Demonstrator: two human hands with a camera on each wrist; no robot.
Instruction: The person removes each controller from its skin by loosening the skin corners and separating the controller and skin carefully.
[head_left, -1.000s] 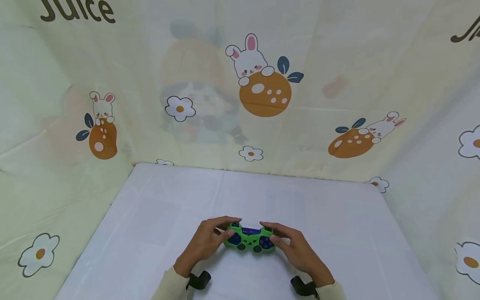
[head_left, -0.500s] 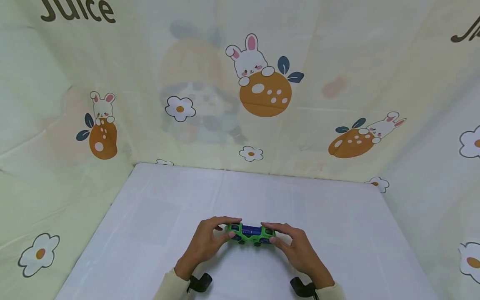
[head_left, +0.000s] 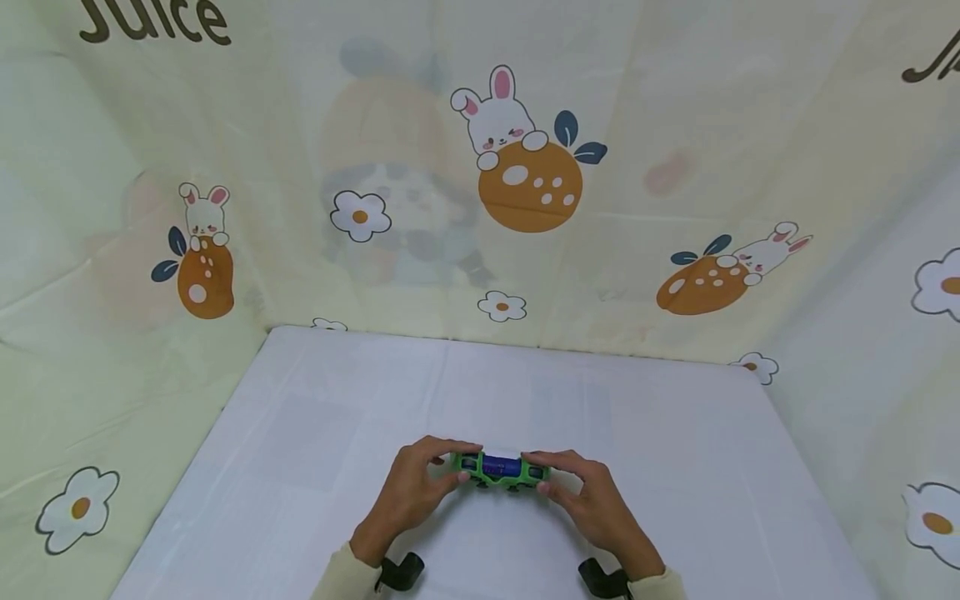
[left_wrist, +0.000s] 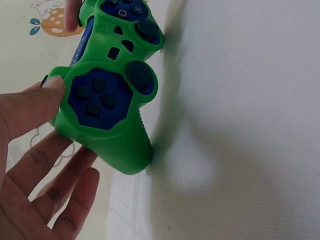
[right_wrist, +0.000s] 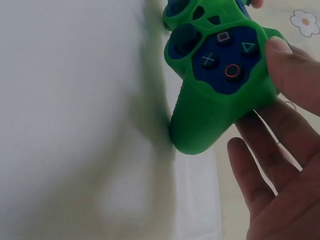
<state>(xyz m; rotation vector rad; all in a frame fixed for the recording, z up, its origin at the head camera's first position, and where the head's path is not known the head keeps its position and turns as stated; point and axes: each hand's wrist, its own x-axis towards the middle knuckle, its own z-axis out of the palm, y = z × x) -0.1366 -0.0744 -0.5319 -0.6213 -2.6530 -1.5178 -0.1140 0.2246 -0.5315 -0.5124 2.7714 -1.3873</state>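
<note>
A blue game controller in a green silicone cover [head_left: 501, 468] is held between both hands near the front middle of the table. Its shoulder edge with the blue strip faces up toward the head camera, and the sticks and buttons face the person. My left hand [head_left: 411, 492] pinches one end between thumb and fingers, beside the direction pad [left_wrist: 97, 97]. At the other end my right hand [head_left: 592, 500] pinches it, thumb near the triangle button [right_wrist: 248, 47]. Both wrist views show the lower fingers spread off the handles. The handle tips are at or close to the tabletop.
A white-covered table [head_left: 315, 417] spreads around the hands. Pale cloth printed with rabbits and oranges [head_left: 531, 187] hangs behind it and at both sides. A black wrist camera [head_left: 402, 572] sits on the left wrist, another camera [head_left: 602, 577] on the right.
The controller has tipped, so its button face has turned out of the head view and its top edge now shows. Both hands kept their grip and moved only slightly.
</note>
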